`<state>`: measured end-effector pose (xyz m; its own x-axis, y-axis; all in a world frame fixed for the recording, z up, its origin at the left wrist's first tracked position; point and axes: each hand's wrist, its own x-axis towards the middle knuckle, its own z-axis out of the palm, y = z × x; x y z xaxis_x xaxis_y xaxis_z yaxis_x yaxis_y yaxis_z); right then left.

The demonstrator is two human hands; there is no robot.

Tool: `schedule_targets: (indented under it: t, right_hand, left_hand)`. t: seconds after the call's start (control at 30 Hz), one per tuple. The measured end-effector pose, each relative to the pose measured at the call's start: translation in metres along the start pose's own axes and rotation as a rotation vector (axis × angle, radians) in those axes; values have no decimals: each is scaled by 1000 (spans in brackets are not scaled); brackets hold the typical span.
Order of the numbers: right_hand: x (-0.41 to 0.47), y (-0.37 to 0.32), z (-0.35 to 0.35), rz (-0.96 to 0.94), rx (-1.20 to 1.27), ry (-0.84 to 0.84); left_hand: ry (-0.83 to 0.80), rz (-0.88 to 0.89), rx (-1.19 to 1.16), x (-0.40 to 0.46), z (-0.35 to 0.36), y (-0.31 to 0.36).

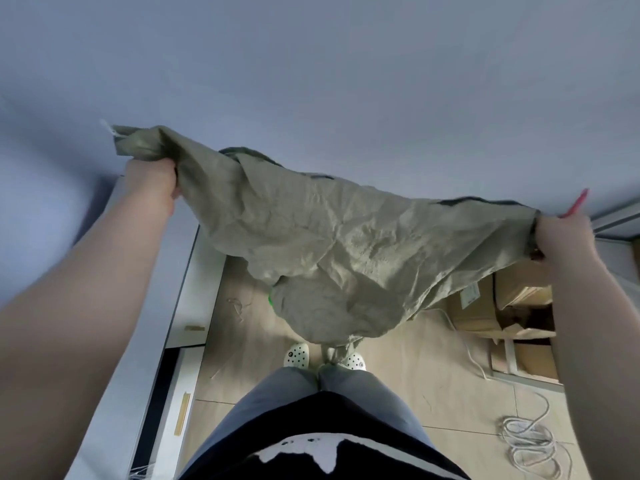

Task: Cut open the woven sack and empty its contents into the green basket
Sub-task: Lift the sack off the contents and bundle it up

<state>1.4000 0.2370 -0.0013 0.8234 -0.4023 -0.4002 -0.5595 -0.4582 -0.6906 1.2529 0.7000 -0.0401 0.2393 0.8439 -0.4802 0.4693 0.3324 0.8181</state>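
I hold the grey-green woven sack (322,244) up high in front of me, stretched between both hands and hanging limp down toward my feet. My left hand (152,183) is clenched on its upper left corner, where white stitching thread sticks out. My right hand (562,237) grips the right corner and also holds a red-handled tool (576,202), blurred, pointing up. Only a small bright green sliver of the green basket (270,299) shows at the sack's lower left edge; the rest is hidden behind the sack.
Cardboard boxes (502,306) sit on the floor at the right, with a white cable (530,441) coiled nearer to me. A white cabinet or door edge (194,292) runs along the left. My feet in white clogs (296,355) stand on the tan floor under the sack.
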Motion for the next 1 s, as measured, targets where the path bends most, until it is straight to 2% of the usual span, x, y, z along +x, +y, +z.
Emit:
schedule_targets:
  t: [0.07,0.13,0.23,0.3,0.37,0.4,0.47,0.5,0.57,0.67,0.73,0.77,0.83,0.9,1.0]
  right_hand:
    - [-10,-16,11,51,48,-204]
    - [-27,-30,27,56,192,-469]
    - [-66,-47,53,-60,392,-795]
    - [-86,-54,65,-334,277,-834]
    - [-99,-61,68,-733,-116,-822]
    - [-103,-64,68,-863,-272,-806]
    - [-110,-71,72,-950,-294,-721]
    - [-112,-74,76,-881,-170,-690]
    - [-113,-79,85,-567,154,-718]
    - [-105,-83,87,-163,422,-983]
    - [-102,-82,83,-52,516,-1139]
    - [-102,-80,84,-59,515,-1143]
    - [-102,-73,91,-142,477,-1011]
    - [-104,-67,97,-170,493,-805]
    - [-102,-64,96,-209,536,-715]
  left_hand:
    - [-151,-53,-230,-19,16,14]
    - [-381,-48,-374,-53,37,24]
    - [-655,118,-310,-102,62,15]
    - [-688,227,-130,-125,73,5]
    - [-614,356,29,-136,76,4]
    - [-577,398,66,-139,76,7]
    - [-577,502,156,-146,75,12]
    - [-598,588,221,-154,77,13]
    - [-638,801,297,-173,79,11]
    - [-568,1185,426,-190,76,-7]
    - [-453,1409,627,-187,73,-24]
    - [-418,1478,698,-186,72,-32]
    - [-426,1554,760,-186,73,-44]
    - [-533,1541,706,-187,72,-48]
    - [-643,1292,404,-184,66,-49]
